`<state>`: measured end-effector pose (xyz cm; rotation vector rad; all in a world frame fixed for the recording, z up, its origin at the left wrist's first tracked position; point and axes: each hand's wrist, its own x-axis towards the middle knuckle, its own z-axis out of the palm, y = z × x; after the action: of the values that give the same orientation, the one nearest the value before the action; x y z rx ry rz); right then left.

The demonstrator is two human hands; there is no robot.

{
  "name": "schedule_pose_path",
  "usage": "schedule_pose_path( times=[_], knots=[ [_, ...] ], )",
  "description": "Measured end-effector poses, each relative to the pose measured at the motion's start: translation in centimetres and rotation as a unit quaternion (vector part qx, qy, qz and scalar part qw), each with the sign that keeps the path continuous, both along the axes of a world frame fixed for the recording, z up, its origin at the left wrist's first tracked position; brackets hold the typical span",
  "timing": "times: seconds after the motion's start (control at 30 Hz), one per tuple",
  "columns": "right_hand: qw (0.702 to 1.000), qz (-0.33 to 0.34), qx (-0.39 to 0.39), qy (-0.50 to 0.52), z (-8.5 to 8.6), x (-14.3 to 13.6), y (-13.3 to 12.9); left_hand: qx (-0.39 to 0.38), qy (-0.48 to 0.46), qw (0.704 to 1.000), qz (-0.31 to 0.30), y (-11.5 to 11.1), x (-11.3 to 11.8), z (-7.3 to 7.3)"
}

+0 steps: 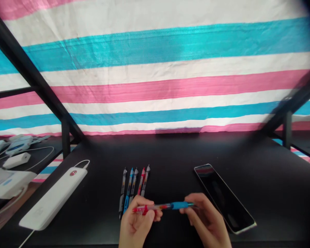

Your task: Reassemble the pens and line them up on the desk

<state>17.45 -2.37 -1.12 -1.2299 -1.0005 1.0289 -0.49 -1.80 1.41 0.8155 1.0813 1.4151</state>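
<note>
A click pen point(165, 206) with a clear barrel, a red end and a blue grip is held level just above the table's front. My left hand point(138, 220) pinches its red end between thumb and fingers. At the blue grip and tip, my right hand point(205, 217) holds the other end with thumb and fingertips. Beyond my left hand several click pens lie side by side: a black one point(123, 193), a blue one point(128, 191) and a red one point(141, 181) among them. My left hand hides the lower parts of some of these.
To the right a dark-screened phone point(222, 196) lies at a slant. A white power bank point(54, 198) with a cable plugged in rests on the left. Black frame bars point(38, 82) and a striped sheet point(170, 86) bound the black table point(170, 151). White devices point(12, 182) sit on the neighbouring table.
</note>
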Motion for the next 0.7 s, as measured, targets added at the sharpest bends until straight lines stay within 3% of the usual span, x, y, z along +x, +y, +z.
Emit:
schedule_pose_path(
  times=[0.27, 0.47, 0.7],
  knots=[
    [0.986, 0.118, 0.031, -0.114, 0.26, 0.44, 0.08, 0.003, 0.047, 0.998, 0.029, -0.06, 0.26, -0.09],
    [0.981, 0.14, 0.064, -0.115, -0.49, 0.69, 0.41, 0.023, 0.047, 0.999, 0.014, -0.3, 0.23, -0.15],
    [0.988, 0.124, 0.004, -0.087, -0.25, 0.42, -0.17, 0.148, 0.053, 0.988, 0.009, -0.38, -0.01, -0.72]
  ],
)
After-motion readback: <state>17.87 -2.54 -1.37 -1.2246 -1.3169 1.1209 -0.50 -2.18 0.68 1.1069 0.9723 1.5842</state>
